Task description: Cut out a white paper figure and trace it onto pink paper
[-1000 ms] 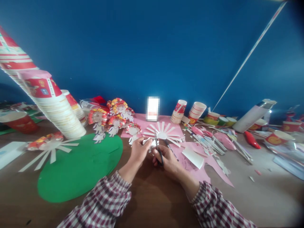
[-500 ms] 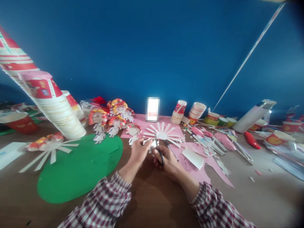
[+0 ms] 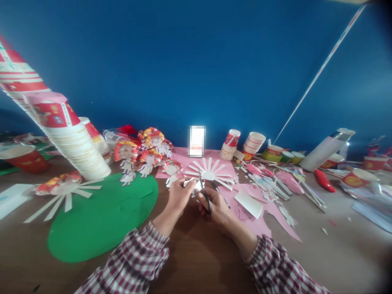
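My left hand [image 3: 180,195] pinches a small piece of white paper [image 3: 190,183] above the table. In my right hand [image 3: 214,204] are dark-handled scissors [image 3: 208,202], their blades pointing up and away, right against the paper's right side. The paper's exact outline is partly hidden by my fingers. Just beyond both hands, a white paper cup cut into a fan of strips [image 3: 209,175] lies spread on a pink sheet [image 3: 183,157]. A dark pen [image 3: 225,199] rests behind my right hand.
A green paper oval [image 3: 104,228] lies to the left, with another strip-cut cup [image 3: 69,188] on it. Tall cup stacks [image 3: 82,143] lean behind. Paper lion figures [image 3: 148,161] stand at the back. Pink scraps [image 3: 245,212], markers [image 3: 275,183] and a white bottle [image 3: 324,151] fill the right.
Almost nothing differs. Both hands keep their places, with the paper and the scissors still held together.
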The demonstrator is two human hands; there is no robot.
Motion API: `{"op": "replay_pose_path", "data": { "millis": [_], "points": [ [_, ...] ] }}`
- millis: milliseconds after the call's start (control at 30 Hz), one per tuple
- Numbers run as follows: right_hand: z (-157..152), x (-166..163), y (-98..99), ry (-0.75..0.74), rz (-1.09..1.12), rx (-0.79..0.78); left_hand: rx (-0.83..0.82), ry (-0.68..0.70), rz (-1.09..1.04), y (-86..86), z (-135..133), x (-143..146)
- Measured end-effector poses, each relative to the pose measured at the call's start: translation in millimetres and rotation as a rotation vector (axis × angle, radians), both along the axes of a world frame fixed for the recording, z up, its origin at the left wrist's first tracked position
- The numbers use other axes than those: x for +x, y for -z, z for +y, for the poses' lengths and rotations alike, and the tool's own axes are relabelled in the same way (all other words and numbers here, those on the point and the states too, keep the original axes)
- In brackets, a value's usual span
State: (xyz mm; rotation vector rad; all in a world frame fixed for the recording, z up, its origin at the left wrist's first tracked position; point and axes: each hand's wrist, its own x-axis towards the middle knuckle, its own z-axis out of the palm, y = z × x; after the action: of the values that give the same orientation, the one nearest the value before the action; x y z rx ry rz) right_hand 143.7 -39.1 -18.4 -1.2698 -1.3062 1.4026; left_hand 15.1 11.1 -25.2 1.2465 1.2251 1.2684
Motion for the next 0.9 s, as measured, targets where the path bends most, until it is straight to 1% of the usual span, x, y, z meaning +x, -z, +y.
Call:
{"op": "replay_pose_path", "data": {
  "millis": [167, 367, 500, 667, 767, 900],
  "points": [
    [1.7, 1.6, 0.3, -0.01, -0.046, 0.02, 0.001, -0.005, 0.016, 1.5, 0.5, -0.6],
    [0.6, 0.7, -1.2, 0.007, -0.045, 0.051, 0.015, -0.013, 0.026, 1.4, 0.8, -0.5],
    [1.1, 1.6, -1.0, -0.002, -0.052, 0.046, 0.005, -0.034, -0.009, 2.3, 1.6, 0.0],
    [2.6, 3.4, -0.3, -0.026, -0.093, 0.068, -0.036, -0.091, -0.072, 4.4, 4.2, 0.8],
    [2.8, 3.0, -0.4, -0.029, -0.112, 0.089, -0.04, -0.098, -0.082, 2.8, 4.3, 1.2],
    [3.1, 2.8, -0.6, -0.032, -0.123, 0.087, -0.018, -0.075, -0.071, -2.7, 1.8, 0.7]
  ]
}}
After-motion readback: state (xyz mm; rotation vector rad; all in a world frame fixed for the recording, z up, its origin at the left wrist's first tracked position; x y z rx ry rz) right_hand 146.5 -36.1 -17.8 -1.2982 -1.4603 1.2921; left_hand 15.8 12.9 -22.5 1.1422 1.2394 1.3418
